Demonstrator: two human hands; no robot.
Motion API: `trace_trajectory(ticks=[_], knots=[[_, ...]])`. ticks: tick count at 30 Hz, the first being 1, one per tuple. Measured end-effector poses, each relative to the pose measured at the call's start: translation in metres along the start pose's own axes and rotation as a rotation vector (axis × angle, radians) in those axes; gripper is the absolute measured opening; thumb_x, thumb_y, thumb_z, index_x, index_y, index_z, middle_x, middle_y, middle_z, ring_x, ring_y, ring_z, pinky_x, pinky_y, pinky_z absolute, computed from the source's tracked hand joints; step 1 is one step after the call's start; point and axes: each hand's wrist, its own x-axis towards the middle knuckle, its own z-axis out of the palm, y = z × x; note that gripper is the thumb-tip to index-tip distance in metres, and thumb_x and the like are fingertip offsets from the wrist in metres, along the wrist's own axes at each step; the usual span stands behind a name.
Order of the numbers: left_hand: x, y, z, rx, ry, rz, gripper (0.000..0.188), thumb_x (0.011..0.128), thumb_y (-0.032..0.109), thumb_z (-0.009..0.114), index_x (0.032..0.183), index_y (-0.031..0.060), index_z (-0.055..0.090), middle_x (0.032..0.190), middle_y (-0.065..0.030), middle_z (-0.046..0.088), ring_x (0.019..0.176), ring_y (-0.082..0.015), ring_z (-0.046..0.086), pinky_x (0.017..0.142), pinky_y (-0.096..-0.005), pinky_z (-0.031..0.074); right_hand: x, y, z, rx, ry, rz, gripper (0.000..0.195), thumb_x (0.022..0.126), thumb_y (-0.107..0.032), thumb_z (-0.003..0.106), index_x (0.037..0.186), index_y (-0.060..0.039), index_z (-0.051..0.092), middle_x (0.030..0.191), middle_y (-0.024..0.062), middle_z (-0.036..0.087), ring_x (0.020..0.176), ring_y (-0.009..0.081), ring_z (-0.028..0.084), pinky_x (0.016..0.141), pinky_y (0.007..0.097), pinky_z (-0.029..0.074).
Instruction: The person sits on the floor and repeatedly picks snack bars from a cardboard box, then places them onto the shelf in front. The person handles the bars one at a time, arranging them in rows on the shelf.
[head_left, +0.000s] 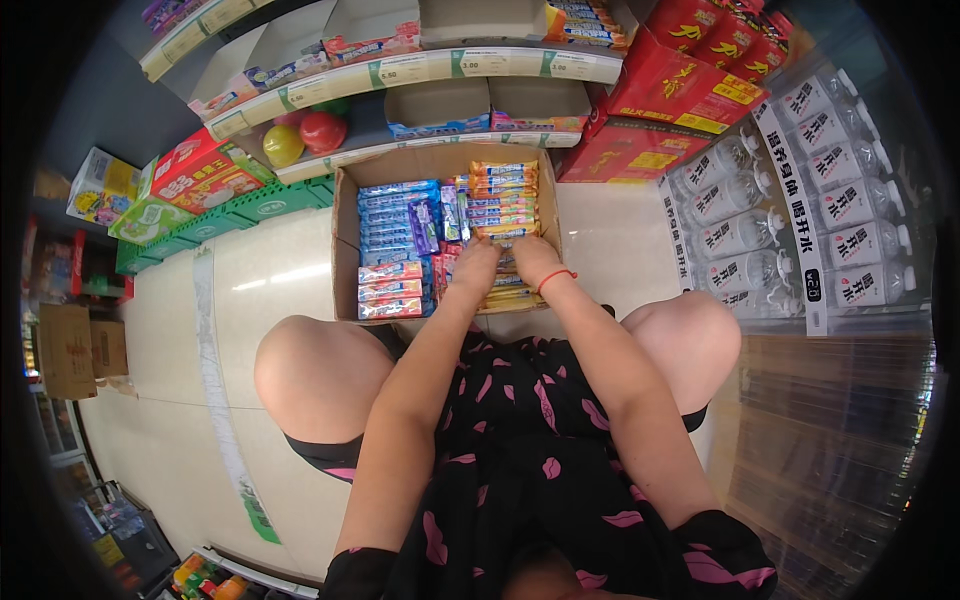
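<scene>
An open cardboard box (349, 281) full of wrapped candy sticks stands on the floor before me. Blue packs (390, 225) fill its left part, with red-and-white packs (390, 290) stacked at the near left. A purple pack (424, 227) lies on top near the middle. Orange packs (504, 180) form a column along the right side. My left hand (477, 262) and my right hand (532, 259) reach side by side into the near right part, both touching an orange pack (502, 231). Their fingertips are partly hidden, so a firm grip cannot be made out.
Beyond the box, store shelves (442, 64) hold open display trays (439, 109), some with candy packs. Red drink cartons (637, 146) stand at the back right, beside racked water bottles (731, 232). Green crates (262, 210) stand at the back left, and cardboard boxes (67, 351) farther left.
</scene>
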Motion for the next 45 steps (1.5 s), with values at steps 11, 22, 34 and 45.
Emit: trace_trajectory(ticks=[11, 22, 34, 45], knots=[[0.003, 0.0, 0.009, 0.127, 0.06, 0.033, 0.017, 0.082, 0.005, 0.057, 0.092, 0.0043, 0.071, 0.106, -0.0129, 0.061, 0.107, -0.0292, 0.057, 0.089, -0.0377, 0.051, 0.007, -0.002, 0.023, -0.265, -0.038, 0.009, 0.027, 0.088, -0.009, 0.057, 0.109, -0.0001, 0.07, 0.12, 0.0211, 0.062, 0.113, 0.0335, 0.058, 0.089, 0.0359, 0.053], [0.002, -0.005, -0.005, -0.046, -0.036, 0.07, 0.035, 0.081, 0.023, 0.073, 0.11, 0.0053, 0.064, 0.109, -0.0151, 0.062, 0.109, -0.0328, 0.056, 0.095, -0.0416, 0.047, -0.001, 0.0, -0.032, -0.069, -0.105, -0.071, 0.022, 0.081, -0.01, 0.06, 0.099, -0.0039, 0.07, 0.103, 0.0182, 0.07, 0.097, 0.0342, 0.067, 0.085, 0.0424, 0.053], [0.005, 0.024, -0.049, -0.279, 0.396, 0.11, 0.028, 0.087, 0.021, 0.069, 0.107, 0.0045, 0.057, 0.098, -0.0165, 0.061, 0.095, -0.037, 0.059, 0.079, -0.0458, 0.048, 0.0, 0.033, -0.119, 0.2, 0.124, -0.075, 0.024, 0.072, -0.015, 0.074, 0.094, -0.0058, 0.072, 0.101, 0.0179, 0.07, 0.098, 0.0338, 0.065, 0.086, 0.0403, 0.051], [0.014, 0.048, -0.093, -0.406, 0.619, 0.271, 0.029, 0.079, 0.002, 0.071, 0.107, 0.0034, 0.061, 0.095, -0.0147, 0.058, 0.091, -0.0352, 0.056, 0.081, -0.0431, 0.046, -0.023, 0.059, -0.18, 0.573, -0.086, -0.05, 0.02, 0.084, -0.009, 0.071, 0.1, -0.0001, 0.065, 0.084, 0.0045, 0.068, 0.069, 0.0113, 0.067, 0.059, 0.0253, 0.055]])
